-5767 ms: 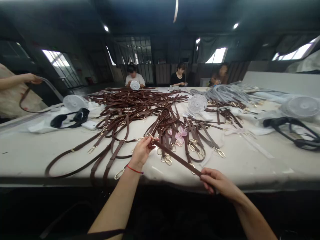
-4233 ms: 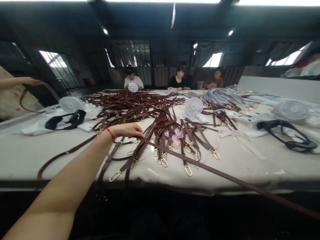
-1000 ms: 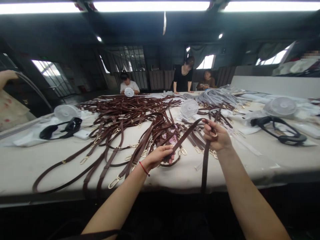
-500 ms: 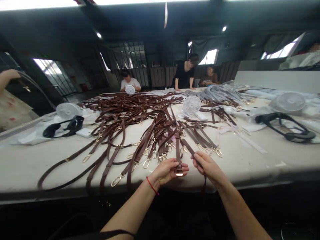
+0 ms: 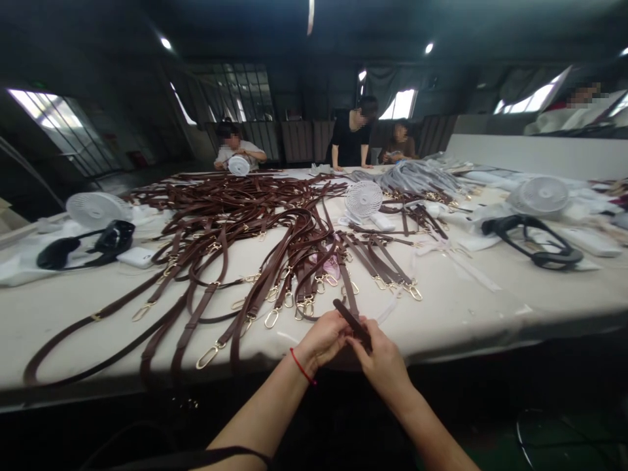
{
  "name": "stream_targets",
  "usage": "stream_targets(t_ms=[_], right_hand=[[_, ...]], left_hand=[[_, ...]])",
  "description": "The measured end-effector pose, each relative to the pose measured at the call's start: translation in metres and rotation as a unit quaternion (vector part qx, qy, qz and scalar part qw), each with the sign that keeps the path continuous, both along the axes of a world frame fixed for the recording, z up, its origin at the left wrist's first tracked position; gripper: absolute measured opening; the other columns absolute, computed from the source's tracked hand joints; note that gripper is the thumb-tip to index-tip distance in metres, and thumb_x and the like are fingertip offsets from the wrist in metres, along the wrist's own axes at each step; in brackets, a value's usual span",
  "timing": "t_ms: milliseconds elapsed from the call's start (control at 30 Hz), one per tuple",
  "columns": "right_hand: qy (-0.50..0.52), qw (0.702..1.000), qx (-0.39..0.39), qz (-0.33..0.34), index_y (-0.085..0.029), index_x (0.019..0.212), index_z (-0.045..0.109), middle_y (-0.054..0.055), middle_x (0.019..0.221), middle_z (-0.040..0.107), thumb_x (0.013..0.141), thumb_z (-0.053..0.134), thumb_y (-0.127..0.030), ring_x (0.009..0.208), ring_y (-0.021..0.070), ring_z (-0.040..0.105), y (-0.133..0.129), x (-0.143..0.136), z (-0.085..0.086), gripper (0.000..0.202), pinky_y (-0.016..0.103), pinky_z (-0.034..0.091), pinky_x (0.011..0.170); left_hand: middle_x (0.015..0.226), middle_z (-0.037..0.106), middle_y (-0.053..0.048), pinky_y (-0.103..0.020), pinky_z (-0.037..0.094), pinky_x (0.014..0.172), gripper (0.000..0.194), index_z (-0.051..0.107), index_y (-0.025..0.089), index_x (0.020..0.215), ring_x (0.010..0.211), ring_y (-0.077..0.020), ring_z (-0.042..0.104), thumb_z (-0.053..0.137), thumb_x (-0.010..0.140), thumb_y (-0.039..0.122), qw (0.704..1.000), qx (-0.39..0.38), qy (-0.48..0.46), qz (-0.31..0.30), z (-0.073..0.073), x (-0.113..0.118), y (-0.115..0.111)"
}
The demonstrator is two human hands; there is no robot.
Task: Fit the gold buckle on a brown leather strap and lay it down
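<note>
My left hand [image 5: 328, 339] is closed on the buckle end of a brown leather strap [image 5: 349, 288], whose length runs away from me onto the table. The buckle itself is hidden by my fingers. Between the thumb and fingers of my right hand [image 5: 381, 356] is a dark strap end [image 5: 350, 322], its free tip pointing up and left across the first strap. Both hands meet at the table's front edge. Just beyond them lies a heap of brown straps [image 5: 289, 255] with gold clasps. A gold snap hook [image 5: 208, 356] rests left of my hands.
Several white fans stand on the table [image 5: 451, 307], one fan [image 5: 364, 199] in the middle. Black headgear [image 5: 534, 242] lies at right, more headgear [image 5: 88, 245] at left. Grey straps [image 5: 417, 178] are piled at the back. Several people are around the far side.
My right hand has moved left with its strap end, which now crosses the strap in my left hand. The left fingers have closed around the buckle. The view has shifted right.
</note>
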State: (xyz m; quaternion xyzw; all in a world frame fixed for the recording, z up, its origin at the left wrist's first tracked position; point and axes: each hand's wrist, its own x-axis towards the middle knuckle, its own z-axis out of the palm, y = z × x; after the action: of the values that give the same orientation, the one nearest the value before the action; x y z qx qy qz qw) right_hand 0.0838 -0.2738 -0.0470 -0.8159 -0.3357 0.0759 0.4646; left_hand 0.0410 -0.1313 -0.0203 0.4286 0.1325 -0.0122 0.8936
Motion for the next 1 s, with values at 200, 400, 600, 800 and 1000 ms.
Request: stream_targets(t_ms=[200, 400, 600, 800, 1000], right_hand=[[0.303, 0.937, 0.169, 0.031, -0.013, 0.094, 0.056, 0.002, 0.064, 0.055, 0.089, 0.054, -0.054, 0.040, 0.0069, 0.037, 0.003, 0.002, -0.009, 0.041, 0.021, 0.026, 0.040], [0.403, 0.884, 0.232, 0.054, -0.010, 0.093, 0.056, 0.000, 0.063, 0.053, 0.088, 0.060, -0.050, 0.039, 0.0007, 0.031, -0.010, -0.007, -0.005, 0.040, 0.017, 0.019, 0.040], [0.320, 0.934, 0.156, 0.039, -0.011, 0.114, 0.053, -0.002, 0.057, 0.052, 0.091, 0.054, -0.051, 0.037, 0.0032, 0.032, -0.030, -0.005, 0.001, 0.046, 0.017, 0.018, 0.037], [0.316, 0.940, 0.096, 0.085, -0.012, 0.102, 0.050, -0.003, 0.056, 0.048, 0.091, 0.052, -0.054, 0.036, 0.0032, 0.031, -0.041, -0.002, 0.008, 0.043, 0.017, 0.020, 0.037], [0.322, 0.936, 0.127, 0.067, -0.014, 0.096, 0.048, -0.003, 0.061, 0.048, 0.096, 0.040, -0.059, 0.037, 0.0023, 0.034, -0.064, -0.003, -0.007, 0.045, 0.017, 0.017, 0.036]], left_hand=[[0.102, 0.065, -0.013, -0.028, 0.048, 0.083, 0.039, 0.065, 0.008, 0.101, 0.089, -0.0168, 0.063, 0.077, 0.071, 0.031, 1.000, 0.014, 0.018, -0.017, -0.001, -0.014, 0.004], [0.083, 0.062, -0.008, -0.024, 0.045, 0.065, 0.040, 0.062, 0.007, 0.090, 0.066, -0.0115, 0.057, 0.074, 0.074, 0.042, 0.996, 0.061, 0.006, -0.060, -0.014, -0.011, -0.008], [0.087, 0.059, -0.009, -0.018, 0.036, 0.052, 0.042, 0.061, 0.006, 0.089, 0.070, -0.0106, 0.053, 0.067, 0.078, 0.047, 0.992, 0.110, 0.013, -0.052, -0.005, -0.004, -0.015], [0.061, 0.038, 0.003, -0.017, 0.018, 0.044, 0.029, 0.052, 0.009, 0.081, 0.051, -0.0045, 0.032, 0.072, 0.076, 0.028, 0.994, 0.034, 0.023, -0.101, -0.012, 0.003, -0.022], [0.079, 0.045, -0.001, -0.013, 0.025, 0.048, 0.021, 0.050, 0.009, 0.092, 0.058, -0.0031, 0.039, 0.067, 0.080, 0.013, 0.984, -0.163, -0.031, -0.060, -0.012, 0.003, -0.018]])
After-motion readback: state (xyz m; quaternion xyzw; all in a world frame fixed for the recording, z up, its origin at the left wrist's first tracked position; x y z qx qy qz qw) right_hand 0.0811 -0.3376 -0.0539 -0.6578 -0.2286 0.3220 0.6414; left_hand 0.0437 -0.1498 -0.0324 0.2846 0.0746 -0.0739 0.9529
